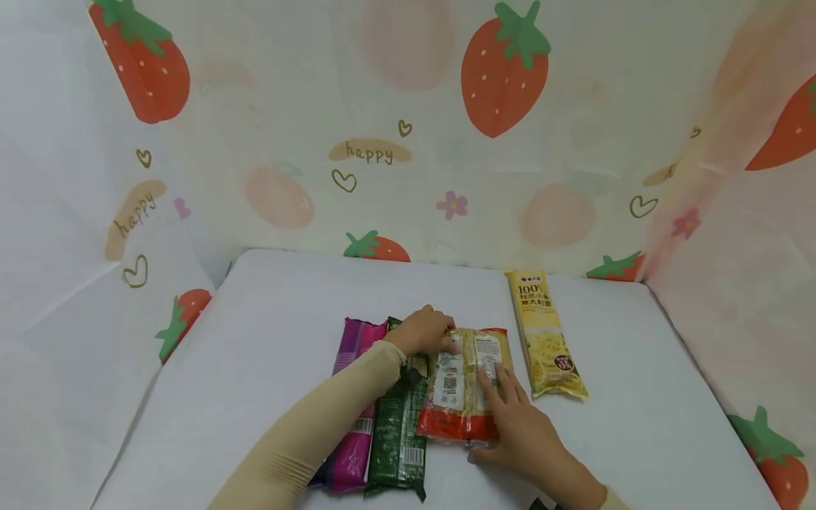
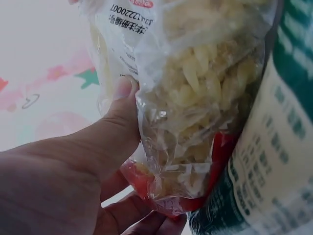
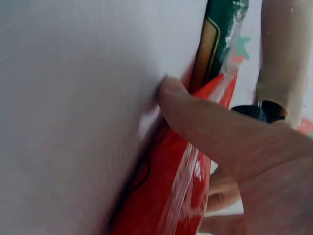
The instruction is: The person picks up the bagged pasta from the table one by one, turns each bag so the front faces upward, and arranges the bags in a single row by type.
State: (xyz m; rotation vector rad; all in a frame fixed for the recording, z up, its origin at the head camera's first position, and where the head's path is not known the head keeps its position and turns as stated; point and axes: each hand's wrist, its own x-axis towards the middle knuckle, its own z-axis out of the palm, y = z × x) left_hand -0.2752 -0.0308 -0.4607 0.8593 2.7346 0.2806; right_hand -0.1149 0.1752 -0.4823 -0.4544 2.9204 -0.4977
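A clear bag of pasta (image 1: 468, 368) with red ends and white labels lies on the white table, label side up. At its far left corner my left hand (image 1: 423, 331) grips it; the left wrist view shows the thumb (image 2: 124, 105) on the bag's face and fingers curled around its red end. My right hand (image 1: 523, 432) rests on the bag's right side with fingers spread over it, and the thumb (image 3: 195, 110) lies along the near red edge. Directly left of the bag is a dark green pack (image 1: 398, 425), partly covered by my left wrist.
A magenta and purple pack (image 1: 353, 453) lies left of the green one, partly hidden by my left sleeve (image 1: 319, 425). To the right lies a yellow pasta pack (image 1: 545, 333), slightly slanted. A strawberry-printed curtain (image 1: 395, 191) closes off the back and sides of the table (image 1: 650, 411).
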